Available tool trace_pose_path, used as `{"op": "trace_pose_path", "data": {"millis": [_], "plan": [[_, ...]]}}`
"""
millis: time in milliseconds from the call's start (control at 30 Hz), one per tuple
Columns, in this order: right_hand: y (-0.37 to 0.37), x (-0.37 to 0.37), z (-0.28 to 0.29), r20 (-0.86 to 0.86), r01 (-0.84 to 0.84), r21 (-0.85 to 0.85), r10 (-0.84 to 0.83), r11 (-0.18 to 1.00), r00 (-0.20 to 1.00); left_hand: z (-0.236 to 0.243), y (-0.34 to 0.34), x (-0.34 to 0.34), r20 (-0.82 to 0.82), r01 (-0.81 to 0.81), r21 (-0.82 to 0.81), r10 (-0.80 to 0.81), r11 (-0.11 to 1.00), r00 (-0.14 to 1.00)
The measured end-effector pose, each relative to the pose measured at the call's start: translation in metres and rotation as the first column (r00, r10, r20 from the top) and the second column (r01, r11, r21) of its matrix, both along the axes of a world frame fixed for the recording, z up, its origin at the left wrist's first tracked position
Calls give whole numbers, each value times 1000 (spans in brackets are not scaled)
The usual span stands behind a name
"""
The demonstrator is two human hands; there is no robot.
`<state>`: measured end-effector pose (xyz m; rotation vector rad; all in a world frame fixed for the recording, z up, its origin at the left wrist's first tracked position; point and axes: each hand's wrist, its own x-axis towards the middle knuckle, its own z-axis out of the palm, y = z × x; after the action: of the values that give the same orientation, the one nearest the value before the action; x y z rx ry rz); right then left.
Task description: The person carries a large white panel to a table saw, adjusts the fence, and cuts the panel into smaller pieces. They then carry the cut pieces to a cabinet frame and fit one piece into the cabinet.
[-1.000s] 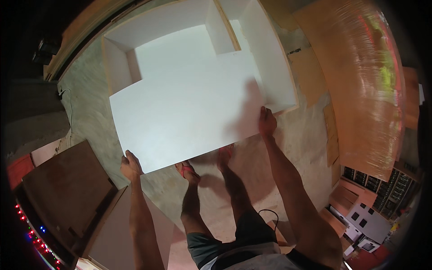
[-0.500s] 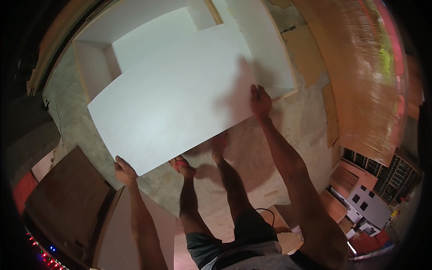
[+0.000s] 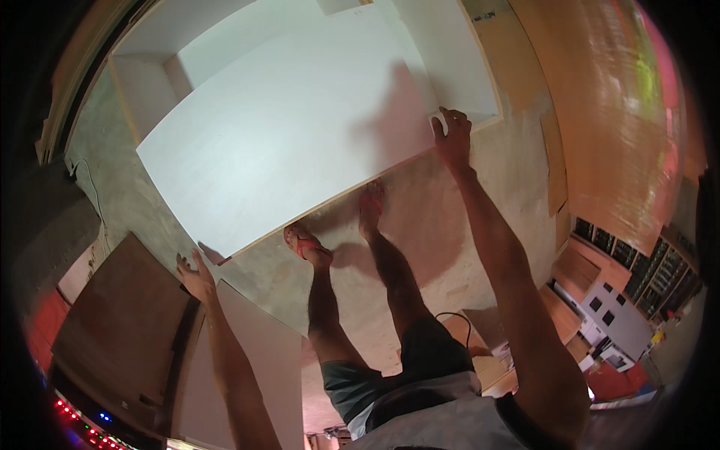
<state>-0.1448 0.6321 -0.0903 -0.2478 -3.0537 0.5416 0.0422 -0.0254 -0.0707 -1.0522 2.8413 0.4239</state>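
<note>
A large white panel [image 3: 277,142] lies tilted over a white open box-like cabinet frame [image 3: 469,67], its near edge toward my feet. Beside the panel's near left corner is my left hand [image 3: 196,277], fingers spread and apart from the edge. My right hand [image 3: 454,139] hovers just off the panel's right end, thumb and fingers parted with nothing between them. A shadow of my right arm falls across the white surface. What the panel rests on underneath is hidden.
My feet in red sandals [image 3: 306,244] stand close to the panel's near edge. A brown board [image 3: 124,330] and a pale board [image 3: 240,360] lean at the lower left. Plastic-wrapped wooden sheets [image 3: 600,112] stand at right. A thin cable [image 3: 94,191] lies on the left floor.
Both hands have let go of the panel and opened. Its near edge now shows a wooden rim, and the panel and cabinet sit higher in the picture.
</note>
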Motion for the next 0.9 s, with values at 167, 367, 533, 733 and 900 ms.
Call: {"op": "trace_pose_path", "data": {"millis": [167,367,533,733,900], "plan": [[27,33,19,164,-268,-8,265,963,950,-1,-12,46,248,133,414,-252,900,935],[16,43,8,223,-358,105,329,928,918,-26,12,34,258,343,250,-404,906,878],[13,42,7,165,-349,130,327,928,930,-12,32,18,335,249,138,-282,959,899],[10,47,1,72,-304,79,299,949,952,4,45,5,367,270,-10,-248,963,897],[14,53,-7,70,-274,57,270,960,960,7,47,10,314,213,47,-217,976,924]]}}
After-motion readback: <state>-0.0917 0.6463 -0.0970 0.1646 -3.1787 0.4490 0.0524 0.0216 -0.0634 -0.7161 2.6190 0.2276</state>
